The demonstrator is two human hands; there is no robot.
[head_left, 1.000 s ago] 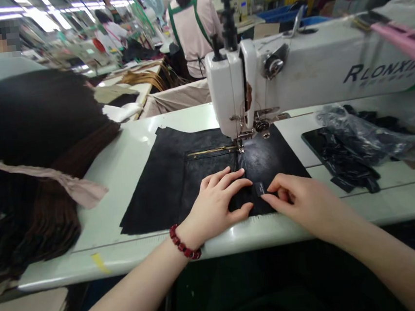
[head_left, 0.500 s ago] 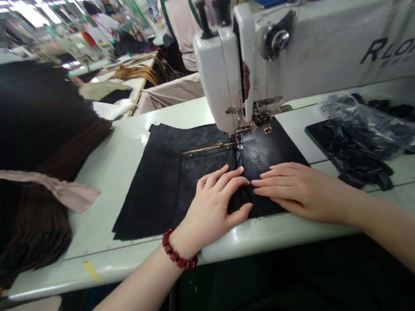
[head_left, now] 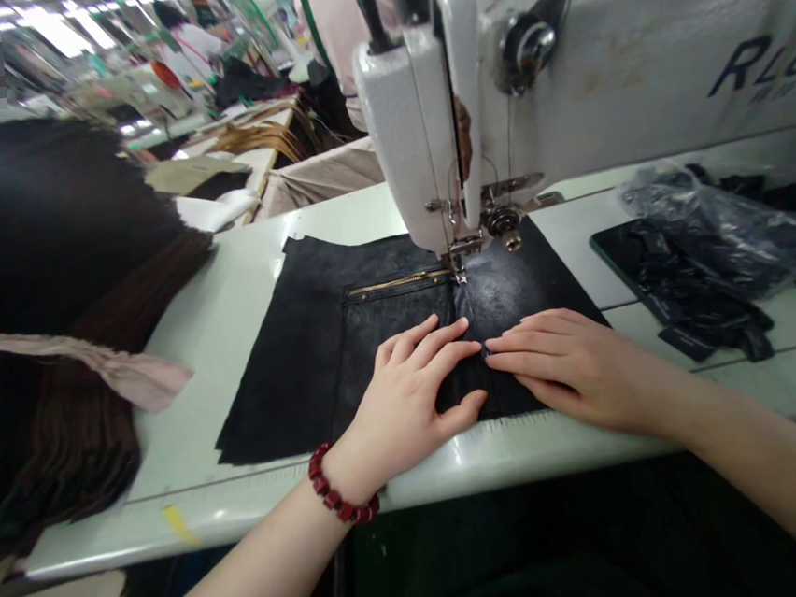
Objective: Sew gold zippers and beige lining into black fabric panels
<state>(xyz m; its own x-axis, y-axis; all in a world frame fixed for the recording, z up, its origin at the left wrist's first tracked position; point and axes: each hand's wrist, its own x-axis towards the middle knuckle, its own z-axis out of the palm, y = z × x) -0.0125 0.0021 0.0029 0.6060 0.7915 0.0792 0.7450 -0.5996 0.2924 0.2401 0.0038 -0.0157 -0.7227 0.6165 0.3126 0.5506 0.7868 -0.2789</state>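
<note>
Well, both bare hands lie flat on the work, the left hand (head_left: pixel 413 386) near six o'clock and the right hand (head_left: pixel 573 366) towards four, if the black leather sheet (head_left: pixel 366 339) is the dial. That sheet lies on the pale table (head_left: pixel 178 348), under the presser foot (head_left: pixel 459 276), with a gold zip (head_left: pixel 400 282) running across it towards twelve. The left fingers are loosely spread and slightly arched, aiming at about one o'clock, thumb stretched out to three; they press rather than pinch. The right fingers lie straight and close together, aiming between nine and ten, their tips just beside the left ones; they are unclenched, though I can't tell whether anything lies beneath that palm. A red beaded bracelet (head_left: pixel 339 492) rings the left wrist. At two o'clock, dark lettering (head_left: pixel 763 71) on the white sewing machine (head_left: pixel 629 60) reads "RLO" before it's cut off; a smaller line underneath is too blurred to read. At three, a clear plastic bag (head_left: pixel 721 220) lies beside a dark bundle (head_left: pixel 699 288). Small ruler marks (head_left: pixel 522 420) show along the table's near edge.
</note>
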